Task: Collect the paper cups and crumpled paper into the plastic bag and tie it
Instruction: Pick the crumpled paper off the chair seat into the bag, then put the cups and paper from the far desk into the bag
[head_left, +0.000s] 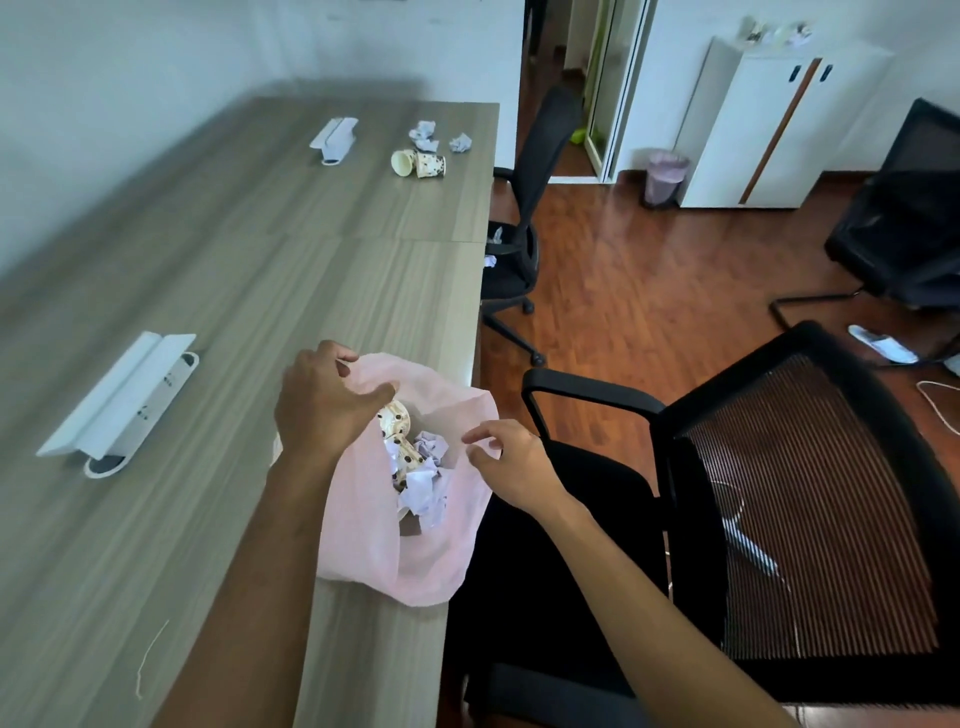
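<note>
Both hands pinch the rim of a pink plastic bag (384, 540) at the table's (208, 291) near edge, left hand (324, 402) and right hand (511, 460) holding it open over collected cups and paper, while two paper cups (420, 164) and crumpled paper (439, 136) remain at the far end, bag untied.

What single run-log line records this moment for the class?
left hand holds bag rim | right hand pinches rim | pink bag open, cups and paper inside | two cups, crumpled paper remain far on table | untied
</note>
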